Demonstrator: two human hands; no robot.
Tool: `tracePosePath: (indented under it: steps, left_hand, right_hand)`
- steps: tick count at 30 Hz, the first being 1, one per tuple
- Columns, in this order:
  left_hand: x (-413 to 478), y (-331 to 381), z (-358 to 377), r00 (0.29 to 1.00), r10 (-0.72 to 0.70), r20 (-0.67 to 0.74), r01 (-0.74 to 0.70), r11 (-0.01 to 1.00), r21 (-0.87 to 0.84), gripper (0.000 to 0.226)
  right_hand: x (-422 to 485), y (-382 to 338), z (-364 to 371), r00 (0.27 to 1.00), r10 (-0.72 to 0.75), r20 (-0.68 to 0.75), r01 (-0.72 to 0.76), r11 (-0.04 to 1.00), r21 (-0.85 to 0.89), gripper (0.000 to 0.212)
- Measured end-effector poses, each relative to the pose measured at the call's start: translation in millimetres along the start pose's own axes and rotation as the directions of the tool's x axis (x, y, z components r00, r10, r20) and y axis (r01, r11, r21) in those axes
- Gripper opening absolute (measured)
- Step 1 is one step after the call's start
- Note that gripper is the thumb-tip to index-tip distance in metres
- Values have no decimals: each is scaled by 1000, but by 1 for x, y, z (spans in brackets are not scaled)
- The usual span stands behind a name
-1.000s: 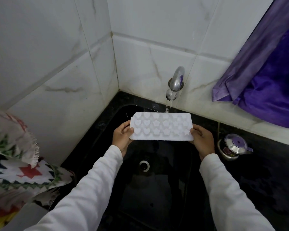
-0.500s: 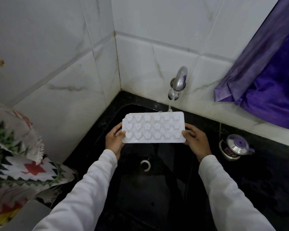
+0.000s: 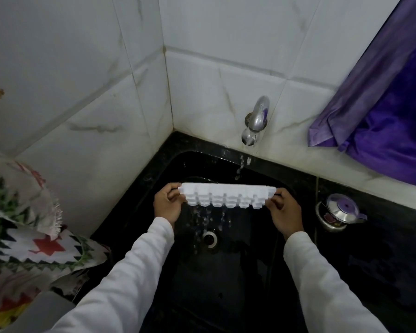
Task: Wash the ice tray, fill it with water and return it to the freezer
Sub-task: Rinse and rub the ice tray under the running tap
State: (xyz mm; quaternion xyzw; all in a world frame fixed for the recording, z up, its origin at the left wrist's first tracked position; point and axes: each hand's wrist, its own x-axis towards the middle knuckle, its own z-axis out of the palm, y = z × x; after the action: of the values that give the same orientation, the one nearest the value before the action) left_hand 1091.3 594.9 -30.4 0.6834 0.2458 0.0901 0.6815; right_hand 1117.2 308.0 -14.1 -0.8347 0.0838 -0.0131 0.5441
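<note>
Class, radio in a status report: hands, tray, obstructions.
Left hand and right hand grip tray ends. Tray tilted on edge over sink, water draining out. Tap dripping behind it; nothing blocking.

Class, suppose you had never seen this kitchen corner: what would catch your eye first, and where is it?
The white ice tray stands out, gripped at its ends by the left hand and right hand over the black sink, tilted, water spilling from it. Behind it, a steel tap on the tiled wall runs; a purple cloth hangs top right.

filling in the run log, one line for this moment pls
tray: tipped, draining into sink | left hand, right hand: grip tray ends | tap: running
</note>
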Motion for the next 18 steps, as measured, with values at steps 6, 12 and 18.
tracePosePath:
  steps: [6, 12, 18]
  left_hand:
    - [-1, -1, 7, 1000, -4, 23, 5, 999, -48, 21]
    - [10, -3, 5, 998, -21, 56, 19, 999, 26, 31]
    - [18, -3, 0, 997, -64, 32, 63, 998, 15, 32]
  right_hand:
    - [-4, 18, 0, 999, 41, 17, -41, 999, 5, 20]
    - [4, 13, 0, 993, 120, -10, -120, 992, 38, 15]
    - [18, -1, 4, 993, 120, -5, -119, 992, 45, 19]
